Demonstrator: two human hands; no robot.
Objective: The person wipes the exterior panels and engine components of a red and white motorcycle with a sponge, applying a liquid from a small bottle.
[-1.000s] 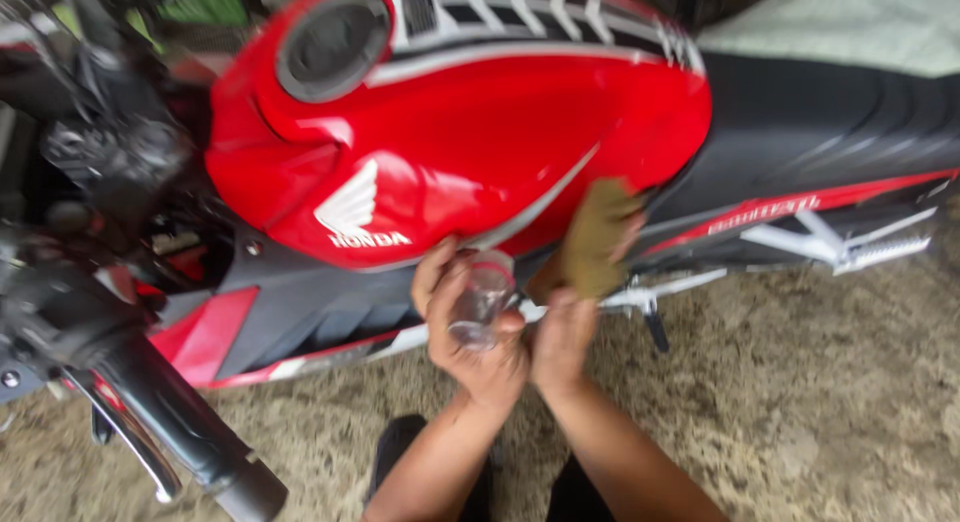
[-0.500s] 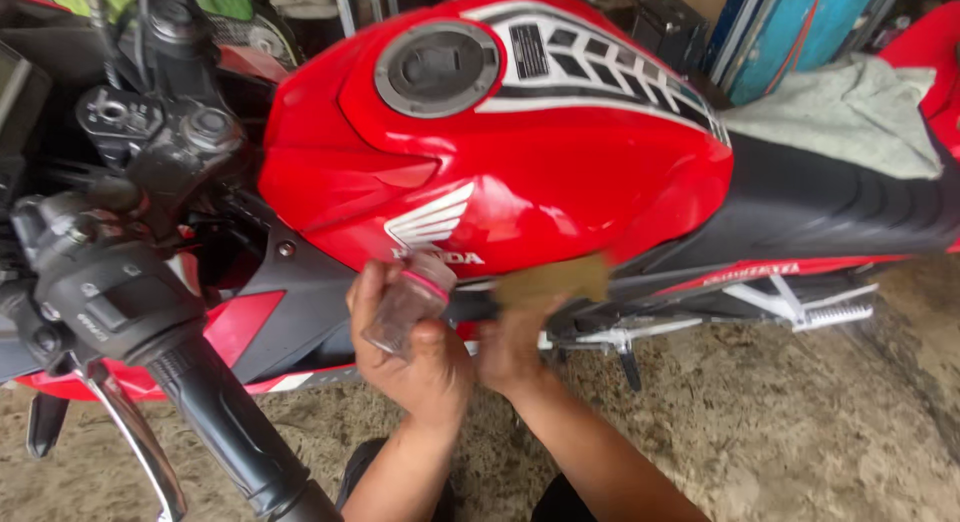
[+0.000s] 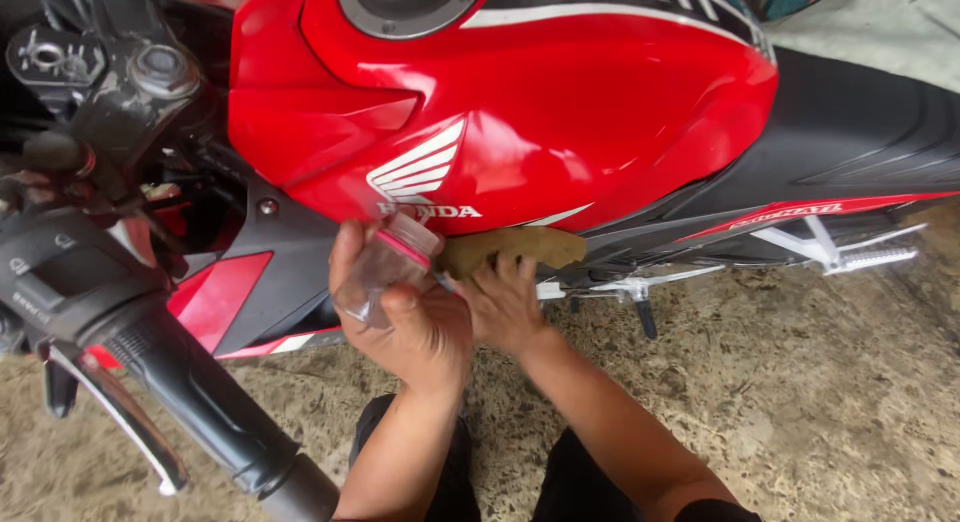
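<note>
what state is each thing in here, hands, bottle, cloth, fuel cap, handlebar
left hand: closed around the small clear bottle
small clear bottle: held tilted, pink-rimmed top toward the cloth
right hand: fingers on the brown cloth
brown cloth: bunched, held up by the tank's lower edge
red fuel tank: glossy, upright
fuel cap: shut, flush with the tank
handlebar grip: untouched
footpeg: folded out
</note>
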